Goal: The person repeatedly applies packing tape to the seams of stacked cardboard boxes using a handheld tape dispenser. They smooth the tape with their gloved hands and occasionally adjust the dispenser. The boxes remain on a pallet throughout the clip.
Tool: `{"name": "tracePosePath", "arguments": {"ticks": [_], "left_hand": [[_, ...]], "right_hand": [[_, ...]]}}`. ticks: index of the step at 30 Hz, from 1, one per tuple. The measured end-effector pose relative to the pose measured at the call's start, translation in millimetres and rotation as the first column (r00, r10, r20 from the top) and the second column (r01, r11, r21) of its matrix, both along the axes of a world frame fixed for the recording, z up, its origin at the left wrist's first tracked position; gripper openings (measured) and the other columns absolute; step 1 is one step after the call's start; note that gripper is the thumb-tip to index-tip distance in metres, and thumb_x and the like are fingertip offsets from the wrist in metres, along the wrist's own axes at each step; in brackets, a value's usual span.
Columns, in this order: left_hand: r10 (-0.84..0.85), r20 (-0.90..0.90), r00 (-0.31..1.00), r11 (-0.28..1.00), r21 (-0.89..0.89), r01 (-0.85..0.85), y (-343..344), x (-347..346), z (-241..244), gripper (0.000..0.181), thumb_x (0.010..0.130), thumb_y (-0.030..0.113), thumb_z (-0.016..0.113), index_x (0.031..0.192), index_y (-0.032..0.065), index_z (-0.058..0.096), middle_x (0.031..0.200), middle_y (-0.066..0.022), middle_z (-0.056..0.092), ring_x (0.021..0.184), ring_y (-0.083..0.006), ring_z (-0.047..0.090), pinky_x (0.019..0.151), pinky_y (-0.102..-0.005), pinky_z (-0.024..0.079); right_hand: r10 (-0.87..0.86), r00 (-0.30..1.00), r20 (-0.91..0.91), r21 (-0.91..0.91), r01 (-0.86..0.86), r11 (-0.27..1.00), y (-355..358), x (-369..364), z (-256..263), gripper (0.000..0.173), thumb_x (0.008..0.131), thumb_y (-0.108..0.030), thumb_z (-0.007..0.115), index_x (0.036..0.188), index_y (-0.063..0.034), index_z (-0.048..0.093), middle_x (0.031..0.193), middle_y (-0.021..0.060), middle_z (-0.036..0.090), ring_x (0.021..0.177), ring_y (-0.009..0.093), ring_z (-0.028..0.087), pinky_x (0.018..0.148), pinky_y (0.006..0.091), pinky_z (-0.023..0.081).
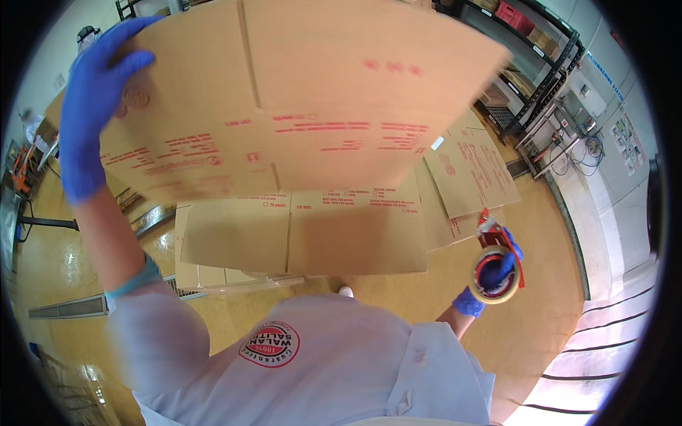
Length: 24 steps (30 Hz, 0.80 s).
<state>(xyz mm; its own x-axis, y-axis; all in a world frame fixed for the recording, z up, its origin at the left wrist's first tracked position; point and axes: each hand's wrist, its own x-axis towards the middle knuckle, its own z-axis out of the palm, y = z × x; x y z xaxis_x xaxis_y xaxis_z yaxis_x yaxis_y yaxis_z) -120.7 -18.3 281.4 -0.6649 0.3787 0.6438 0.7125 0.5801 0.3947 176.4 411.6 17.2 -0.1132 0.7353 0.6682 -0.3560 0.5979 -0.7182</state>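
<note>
My left hand (pixel 88 120), in a blue glove, grips the left side of a flattened cardboard carton (pixel 314 80) with red print. The carton is raised and tilted in front of me, slightly blurred. Below it lies a stack of flattened cartons (pixel 357 239), partly in its shadow. Off to the right, my right hand (pixel 500 274), also gloved in blue, holds a red tape dispenser (pixel 493 231). Fingers pass through the core of its tape roll (pixel 479 293). More flat cartons (pixel 474 165) lie beyond this hand, overlapping one another.
A black shelving rack (pixel 559 58) with a red crate (pixel 514 18) stands at the back right, near a steel sink (pixel 573 122). A drain grate (pixel 69 307) crosses the floor at left. Two people (pixel 34 128) appear far left. A strip curtain (pixel 597 346) hangs at lower right.
</note>
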Motion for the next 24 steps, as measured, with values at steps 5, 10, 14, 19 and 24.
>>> {"name": "tracePosePath", "arguments": {"ticks": [5, 10, 14, 19, 24], "left_hand": [[-0.060, -0.580, 0.813, 0.896, -0.391, -0.213, 16, -137, -110, 0.048, 0.068, 0.016, 0.065, 0.115, 0.0119, 0.054, 0.106, -0.0105, 0.057, 0.097, -0.0275, 0.054, 0.085, -0.0362, 0.041], [-0.042, -0.011, 0.999, 0.819, -0.573, 0.028, 127, -20, -302, 0.073, 0.074, 0.047, 0.059, 0.131, 0.0099, 0.032, 0.137, -0.0151, 0.028, 0.126, -0.0354, 0.025, 0.103, -0.0470, 0.016], [-0.179, -0.053, 0.982, 0.925, -0.349, 0.150, 155, 4, -308, 0.064, 0.081, 0.050, 0.049, 0.129, 0.0089, 0.037, 0.123, -0.0132, 0.046, 0.114, -0.0284, 0.044, 0.097, -0.0399, 0.031], [-0.531, 0.846, 0.047, 0.817, 0.497, 0.293, 179, 52, -260, 0.052, 0.089, 0.046, 0.039, 0.118, 0.0044, 0.048, 0.099, -0.0065, 0.061, 0.083, -0.0162, 0.060, 0.074, -0.0284, 0.047], [-0.749, 0.534, -0.393, 0.624, 0.767, -0.149, 184, 72, -267, 0.046, 0.089, 0.042, 0.041, 0.116, 0.0057, 0.050, 0.105, -0.0068, 0.060, 0.089, -0.0162, 0.059, 0.077, -0.0271, 0.047]], "right_hand": [[0.323, 0.934, -0.152, -0.177, -0.347, 0.921, -46, -46, -8, 0.034, 0.078, -0.032, 0.060, 0.089, -0.0023, 0.048, 0.102, 0.0216, 0.056, 0.098, 0.031, 0.054, 0.089, 0.0413, 0.040], [0.473, 0.877, -0.083, -0.270, -0.477, 0.837, -75, -73, -15, 0.027, 0.080, -0.023, 0.055, 0.093, 0.0000, 0.050, 0.103, 0.0195, 0.057, 0.097, 0.026, 0.055, 0.088, 0.0354, 0.041], [0.586, 0.792, -0.170, -0.288, -0.609, 0.739, -94, -88, -3, 0.023, 0.079, -0.014, 0.060, 0.095, -0.0001, 0.051, 0.106, 0.0188, 0.056, 0.102, 0.028, 0.053, 0.090, 0.0363, 0.041], [0.686, 0.726, 0.046, 0.194, -0.680, 0.707, -103, -100, 12, 0.032, 0.061, 0.000, 0.074, 0.087, -0.0041, 0.055, 0.103, 0.0178, 0.058, 0.100, 0.029, 0.055, 0.087, 0.0393, 0.044], [0.630, 0.666, 0.399, 0.396, -0.745, 0.537, -116, -93, 22, 0.026, 0.062, -0.006, 0.072, 0.084, -0.0062, 0.059, 0.100, 0.0115, 0.060, 0.102, 0.030, 0.055, 0.093, 0.0457, 0.039]]}}
